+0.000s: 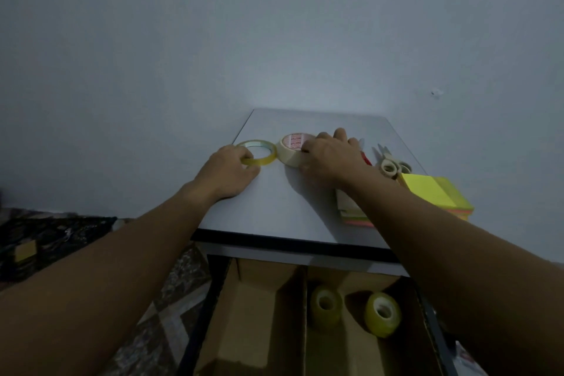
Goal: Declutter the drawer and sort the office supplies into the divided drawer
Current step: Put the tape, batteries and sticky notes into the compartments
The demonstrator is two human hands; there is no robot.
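Note:
On the grey cabinet top [274,201], my left hand [227,172] grips a thin clear tape ring [259,152] by its near edge. Beside it lies a wider cream masking tape roll [293,148]; my right hand [329,156] holds it on its right side. Below, the open drawer [305,323] has cardboard dividers. Its left compartment holds nothing visible, and two yellowish clear tape rolls [326,307] [383,314] stand in the right one.
To the right on the cabinet top lie scissors [392,163], a red-handled item [365,159] partly hidden by my right hand, and stacks of neon sticky notes [436,195]. A pale wall rises behind. A patterned rug [61,241] covers the floor at left.

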